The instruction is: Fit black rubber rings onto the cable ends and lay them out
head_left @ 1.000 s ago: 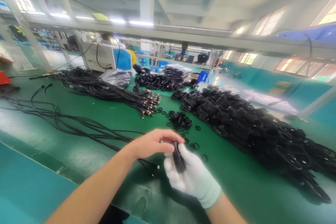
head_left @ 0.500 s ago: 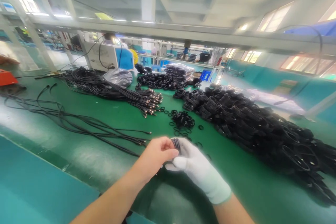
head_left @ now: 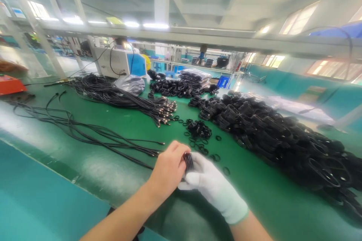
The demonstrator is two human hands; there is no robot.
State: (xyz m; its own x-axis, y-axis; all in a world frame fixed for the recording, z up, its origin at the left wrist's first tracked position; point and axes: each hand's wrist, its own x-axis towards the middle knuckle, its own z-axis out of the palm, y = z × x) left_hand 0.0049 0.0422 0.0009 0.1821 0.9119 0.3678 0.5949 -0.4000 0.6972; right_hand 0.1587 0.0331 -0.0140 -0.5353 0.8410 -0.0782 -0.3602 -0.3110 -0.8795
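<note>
A small coil of black cable [head_left: 188, 162] is held between my two hands above the green table. My bare left hand [head_left: 170, 169] closes on its left side, fingers bent over the top. In a white glove, my right hand [head_left: 206, 179] grips the coil from the right, its thumb toward me. Part of the coil is hidden by the fingers. Just beyond my hands, a little heap of black rings [head_left: 199, 130] lies with several loose ones around it. Several straight black cables [head_left: 113, 145] stretch left of my left hand.
A thick bundle of black cables [head_left: 121, 96] with metal ends lies behind. Coiled black cables [head_left: 260, 128] form a long heap on the right. A white and blue machine [head_left: 121, 62] stands at the back, an orange box [head_left: 11, 84] at left. A shelf beam [head_left: 181, 37] crosses above.
My left hand has turned and shifted its fingers over the coil, so more of the coil's windings show. The right hand keeps its grip. The view has shifted slightly.
</note>
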